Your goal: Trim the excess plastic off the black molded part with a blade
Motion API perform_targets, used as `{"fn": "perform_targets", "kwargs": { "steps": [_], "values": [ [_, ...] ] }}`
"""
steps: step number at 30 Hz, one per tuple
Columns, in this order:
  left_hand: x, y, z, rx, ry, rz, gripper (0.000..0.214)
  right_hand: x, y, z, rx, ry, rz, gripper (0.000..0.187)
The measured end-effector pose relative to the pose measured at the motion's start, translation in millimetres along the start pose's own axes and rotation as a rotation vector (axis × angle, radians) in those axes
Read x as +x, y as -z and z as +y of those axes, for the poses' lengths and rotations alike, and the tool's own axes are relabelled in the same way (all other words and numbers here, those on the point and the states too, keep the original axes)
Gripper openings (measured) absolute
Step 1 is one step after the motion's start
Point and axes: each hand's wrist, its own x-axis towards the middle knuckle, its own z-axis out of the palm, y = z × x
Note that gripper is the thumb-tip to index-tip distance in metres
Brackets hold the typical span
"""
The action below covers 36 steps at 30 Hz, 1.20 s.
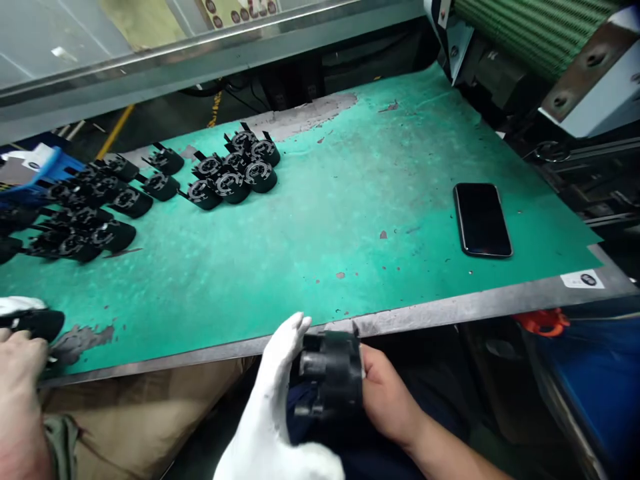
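Just below the table's front edge, both my hands hold one black plastic part point(333, 373). My left hand point(270, 407) wears a white glove and lies against the part's left side, fingers pointing up. My bare right hand point(387, 400) grips the part from the right, fingers wrapped behind it. The part is round with ribs and a small tab on top.
A green mat point(325, 220) covers the table. Several similar black parts point(235, 173) sit at the back, with more point(90, 213) at the left by a blue crate point(40, 177). A black phone point(483, 219) lies at the right. A co-worker's hand point(20, 380) holds a black part point(35, 323) at the left edge.
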Motion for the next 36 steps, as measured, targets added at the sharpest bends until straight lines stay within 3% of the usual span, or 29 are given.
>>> {"fn": "perform_targets", "kwargs": {
  "steps": [2, 4, 7, 9, 11, 17, 27, 36],
  "values": [
    [6.5, 0.1, 0.0, -0.032, 0.055, -0.036, 0.102, 4.6, -6.8, 2.3, 0.040, -0.060, -0.026, 0.028],
    [13.7, -4.3, -3.0, 0.046, 0.046, 0.072, 0.086, 2.3, -5.4, 9.2, 0.001, -0.102, 0.022, 0.031],
    [23.3, -15.7, -10.1, 0.418, 0.008, 0.314, 0.074, -11.4, 10.4, 21.0, -0.010, -0.224, 0.106, 0.044],
    [28.4, -24.2, -15.3, 0.688, -0.042, 0.360, 0.065, -19.7, 22.5, 25.7, -0.005, -0.295, 0.112, 0.050],
    [31.8, -31.8, -20.2, 0.813, -0.103, 0.355, 0.058, -21.9, 30.2, 27.0, -0.066, -0.297, 0.104, 0.045],
    [35.2, -41.1, -27.6, 0.784, -0.197, 0.406, 0.056, -3.6, 32.7, 21.8, -0.193, -0.189, 0.035, 0.039],
    [39.3, -39.4, -30.4, 0.779, -0.257, 0.436, 0.060, 6.5, 35.0, 13.6, -0.322, -0.229, 0.008, 0.037],
    [37.5, -39.8, -37.1, 0.817, -0.352, 0.475, 0.071, 6.0, 26.9, 14.5, -0.341, -0.188, 0.114, 0.033]
  ]
}}
